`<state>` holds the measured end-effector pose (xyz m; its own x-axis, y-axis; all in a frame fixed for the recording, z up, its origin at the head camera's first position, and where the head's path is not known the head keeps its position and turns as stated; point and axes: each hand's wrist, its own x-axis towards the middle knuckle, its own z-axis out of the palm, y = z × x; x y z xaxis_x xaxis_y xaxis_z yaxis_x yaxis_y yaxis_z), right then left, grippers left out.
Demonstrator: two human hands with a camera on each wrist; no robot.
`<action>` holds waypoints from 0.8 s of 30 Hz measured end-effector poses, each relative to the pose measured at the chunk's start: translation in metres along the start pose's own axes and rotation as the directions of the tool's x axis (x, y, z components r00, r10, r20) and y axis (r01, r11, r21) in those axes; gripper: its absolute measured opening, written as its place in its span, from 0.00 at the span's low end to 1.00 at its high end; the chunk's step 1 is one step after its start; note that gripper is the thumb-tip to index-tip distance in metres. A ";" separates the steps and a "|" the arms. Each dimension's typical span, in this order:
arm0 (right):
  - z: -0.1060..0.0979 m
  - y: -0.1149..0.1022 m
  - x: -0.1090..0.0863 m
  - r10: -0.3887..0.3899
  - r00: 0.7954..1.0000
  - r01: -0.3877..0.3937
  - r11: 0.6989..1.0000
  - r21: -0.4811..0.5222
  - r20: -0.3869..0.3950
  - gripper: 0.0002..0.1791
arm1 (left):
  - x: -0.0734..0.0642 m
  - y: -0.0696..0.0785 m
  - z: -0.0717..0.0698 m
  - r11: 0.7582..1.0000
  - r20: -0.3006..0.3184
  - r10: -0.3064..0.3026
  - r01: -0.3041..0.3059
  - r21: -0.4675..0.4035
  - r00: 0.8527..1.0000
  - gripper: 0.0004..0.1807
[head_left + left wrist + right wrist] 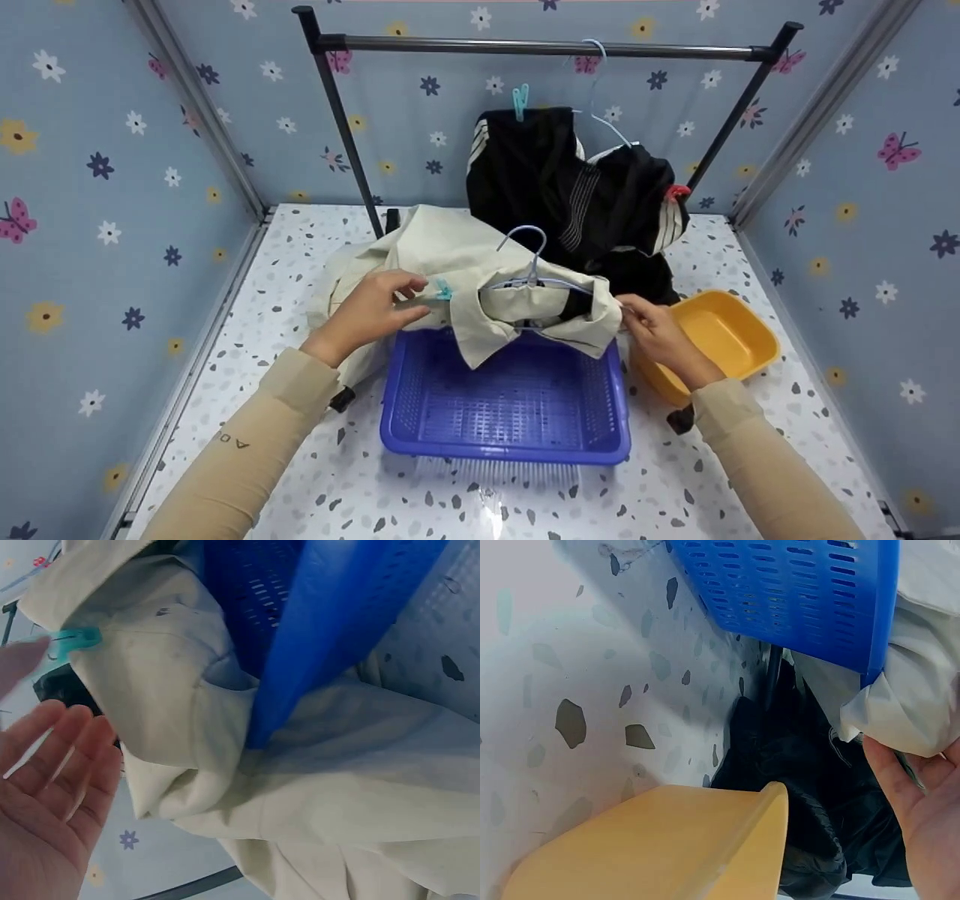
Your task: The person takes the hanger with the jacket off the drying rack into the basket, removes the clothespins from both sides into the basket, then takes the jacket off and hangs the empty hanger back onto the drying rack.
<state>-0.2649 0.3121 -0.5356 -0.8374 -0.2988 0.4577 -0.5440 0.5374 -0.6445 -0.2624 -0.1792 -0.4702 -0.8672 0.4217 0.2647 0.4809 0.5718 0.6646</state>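
A beige collared jacket (442, 236) lies over the back rim of the blue basket (506, 451), with a light blue hanger (534, 255) inside its neck. A teal clothespin (444, 290) is clipped on the jacket's left shoulder. Right beside that clothespin is my left hand (373, 306), fingers spread and loosely bent, holding nothing; the left wrist view shows its palm and the clothespin (79, 639) near the thumb. My right hand (661, 334) pinches the jacket's right shoulder. In the right wrist view its fingers (889, 769) are against the bunched cloth (911, 701).
Behind stands a black rack (450, 45). A black garment (532, 172) with striped trim hangs from it on a blue hanger, with a teal clothespin (520, 102) and a red clip (676, 193). Right of the basket sits a yellow tub (757, 341). Patterned walls enclose the speckled tabletop (360, 487).
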 end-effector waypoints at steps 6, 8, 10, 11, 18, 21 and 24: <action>-0.002 -0.003 0.002 0.040 0.998 -0.040 0.999 -0.023 0.037 0.11 | 0.000 -0.018 0.003 0.998 0.009 -0.016 0.015 0.060 1.000 0.08; -0.003 -0.005 0.002 0.037 0.998 -0.036 0.999 -0.028 0.047 0.11 | 0.000 -0.022 0.003 0.998 0.019 -0.013 0.011 0.060 1.000 0.08; -0.004 -0.006 0.002 0.029 0.998 -0.027 0.999 -0.046 0.049 0.12 | -0.001 -0.025 0.005 0.997 0.031 0.001 -0.003 0.076 1.000 0.09; -0.005 -0.007 0.002 0.026 0.999 -0.023 0.998 -0.060 0.048 0.12 | -0.001 -0.026 0.007 0.996 0.037 0.011 -0.015 0.089 0.999 0.09; -0.012 -0.016 0.006 0.048 0.998 -0.044 0.995 -0.093 0.044 0.15 | -0.004 -0.032 0.018 0.979 0.040 0.096 -0.102 0.179 0.995 0.09; -0.014 -0.023 0.010 0.034 0.999 -0.032 0.994 -0.105 0.018 0.17 | -0.005 -0.033 0.022 0.977 0.019 0.107 -0.109 0.181 0.994 0.08; -0.013 -0.032 0.017 -0.036 0.998 0.029 0.992 -0.119 -0.052 0.17 | -0.005 -0.034 0.024 0.982 -0.010 0.094 -0.092 0.164 0.995 0.09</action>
<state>-0.2608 0.3005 -0.4993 -0.8136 -0.2762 0.5117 -0.5580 0.6186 -0.5532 -0.2710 -0.1840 -0.5114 -0.8191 0.4670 0.3331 0.5730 0.6386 0.5137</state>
